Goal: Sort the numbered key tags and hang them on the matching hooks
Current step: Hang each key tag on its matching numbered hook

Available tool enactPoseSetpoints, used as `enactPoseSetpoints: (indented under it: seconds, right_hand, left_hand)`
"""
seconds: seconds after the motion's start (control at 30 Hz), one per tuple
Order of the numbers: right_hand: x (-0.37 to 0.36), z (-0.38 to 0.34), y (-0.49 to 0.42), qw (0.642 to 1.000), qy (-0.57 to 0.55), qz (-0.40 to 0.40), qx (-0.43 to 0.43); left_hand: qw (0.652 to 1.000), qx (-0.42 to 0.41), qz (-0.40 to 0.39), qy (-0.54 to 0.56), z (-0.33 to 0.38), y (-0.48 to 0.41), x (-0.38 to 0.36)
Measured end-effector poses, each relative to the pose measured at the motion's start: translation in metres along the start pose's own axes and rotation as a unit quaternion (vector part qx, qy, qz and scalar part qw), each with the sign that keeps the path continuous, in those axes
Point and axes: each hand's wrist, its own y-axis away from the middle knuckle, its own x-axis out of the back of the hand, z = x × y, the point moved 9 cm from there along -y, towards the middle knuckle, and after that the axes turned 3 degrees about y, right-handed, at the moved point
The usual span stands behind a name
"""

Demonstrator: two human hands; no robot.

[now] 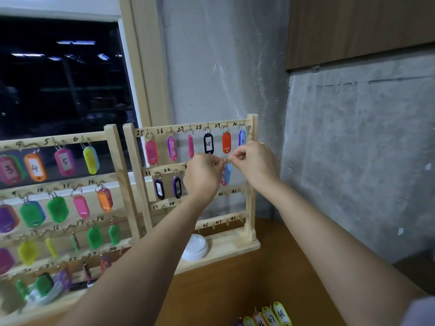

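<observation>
Pinching the thin metal ring [226,160] between the fingertips of my left hand [203,172] and right hand [255,161], I have both grips closed on it. The blue key tag [227,174] dangles just below, in front of the second rail of the right-side rack [251,208]. I judge the tag to be light, stiff plastic that swings freely, and the wire ring small and slick, so the ring itself is the place to hold. More numbered tags [275,315] lie on the counter [235,285] near me.
</observation>
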Motion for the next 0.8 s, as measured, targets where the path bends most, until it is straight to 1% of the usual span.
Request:
enactPoseSetpoints:
  seconds: [0.13,0.27,0.37,0.43,0.6,0.7,0.8]
  right_hand:
    - [-0.008,0.001,-0.003,0.999,0.044,0.016,-0.027]
    - [-0.014,-0.001,0.004,0.997,0.074,-0.006,-0.03]
    - [-0.008,-0.004,0.019,0.997,0.076,-0.004,-0.015]
    - [-0.008,-0.003,0.035,0.997,0.069,-0.016,-0.015]
    - [-0.038,-0.01,0.117,0.992,0.004,-0.121,-0.03]
    - [-0.058,-0.03,0.177,0.982,-0.004,-0.19,-0.015]
    - [-0.077,-0.052,0.23,0.966,-0.039,-0.257,-0.011]
  left_hand:
    - [0.999,-0.037,-0.006,-0.033,0.006,0.006,0.004]
    - [0.997,-0.057,-0.029,-0.047,0.006,0.02,0.011]
    - [0.994,-0.062,-0.064,-0.055,-0.005,0.037,0.017]
    - [0.992,-0.061,-0.092,-0.058,-0.02,0.053,0.024]
    - [0.986,-0.02,-0.146,-0.076,-0.084,0.107,0.051]
    - [0.981,0.004,-0.172,-0.086,-0.128,0.142,0.072]
    - [0.974,0.038,-0.206,-0.09,-0.17,0.174,0.091]
